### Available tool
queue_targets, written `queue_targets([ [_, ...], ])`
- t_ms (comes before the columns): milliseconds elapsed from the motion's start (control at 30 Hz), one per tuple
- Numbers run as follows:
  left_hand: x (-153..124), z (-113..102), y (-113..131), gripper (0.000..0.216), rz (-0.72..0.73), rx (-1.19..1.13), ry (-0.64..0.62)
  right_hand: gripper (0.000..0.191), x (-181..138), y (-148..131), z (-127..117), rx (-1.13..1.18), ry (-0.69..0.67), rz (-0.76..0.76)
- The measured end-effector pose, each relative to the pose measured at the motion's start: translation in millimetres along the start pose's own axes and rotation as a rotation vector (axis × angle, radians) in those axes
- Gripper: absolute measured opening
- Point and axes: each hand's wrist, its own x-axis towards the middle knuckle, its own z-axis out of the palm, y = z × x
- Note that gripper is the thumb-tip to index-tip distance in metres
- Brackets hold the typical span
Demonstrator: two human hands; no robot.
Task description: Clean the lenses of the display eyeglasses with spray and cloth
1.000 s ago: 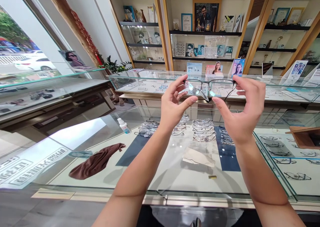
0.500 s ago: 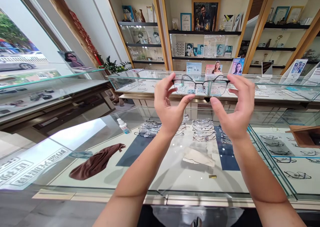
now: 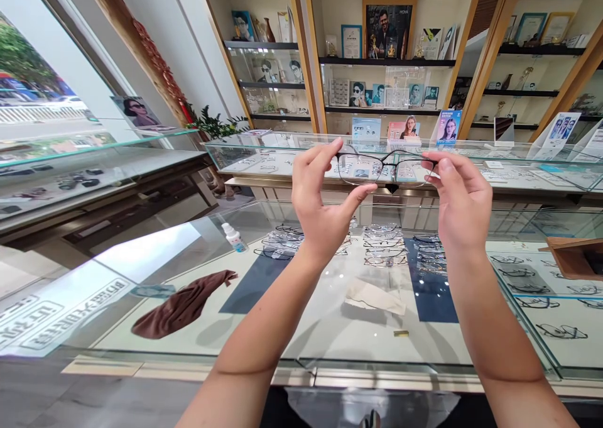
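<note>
A pair of eyeglasses with a dark upper rim is held up at eye level above the glass display counter. My left hand grips the glasses at their left end with the fingers, its thumb stretched out below the left lens. At the opposite end, the thumb and fingers of my right hand pinch the frame near the hinge. The lenses are clear, and the cabinet behind shows through them. Below on the counter are a brown cloth, a white spray bottle and a cream-coloured cloth.
Rows of eyeglass frames sit under the counter glass. A small gold-coloured piece lies near the front edge. To the right stands a wooden box. Another glass case runs behind, before wall shelves.
The glasses have shifted right and tilted, their right end now lower. My right hand has moved right, and its thumb has come up from below the lens to the frame's end.
</note>
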Motion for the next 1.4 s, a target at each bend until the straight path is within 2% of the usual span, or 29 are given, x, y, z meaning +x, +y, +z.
queue_targets([
  [167, 0, 1, -1, 0.066, -0.007, -0.03, -0.008, 0.023, 1, 1, -2, 0.116, -0.034, 0.043],
  [333, -1, 3, -5, 0.069, -0.012, -0.01, -0.033, 0.024, 1, -2, -3, 0.179, -0.11, 0.08],
  [500, -2, 4, -8, 0.067, -0.014, -0.058, -0.037, 0.022, 2, 0, -7, 0.238, -0.125, 0.116],
  [800, -4, 3, -3, 0.063, -0.12, -0.273, -0.104, 0.024, 4, 8, -4, 0.226, -0.132, 0.154],
  [1033, -6, 2, -5, 0.068, -0.179, -0.237, -0.11, 0.021, 3, 2, 0, 0.28, -0.114, 0.23],
  [1133, -6, 2, -8, 0.071, -0.174, -0.244, -0.117, 0.023, 3, 4, -1, 0.253, -0.138, 0.199],
  [1233, -4, 3, -14, 0.075, -0.19, -0.288, -0.142, 0.032, 3, 5, -5, 0.211, -0.179, 0.102],
  [1300, -2, 2, -18, 0.076, -0.236, -0.345, -0.181, 0.039, 3, 4, -7, 0.192, -0.207, 0.035],
  [1400, 2, 2, -17, 0.073, -0.349, -0.485, -0.29, 0.038, 2, -4, -9, 0.144, -0.265, -0.056],
])
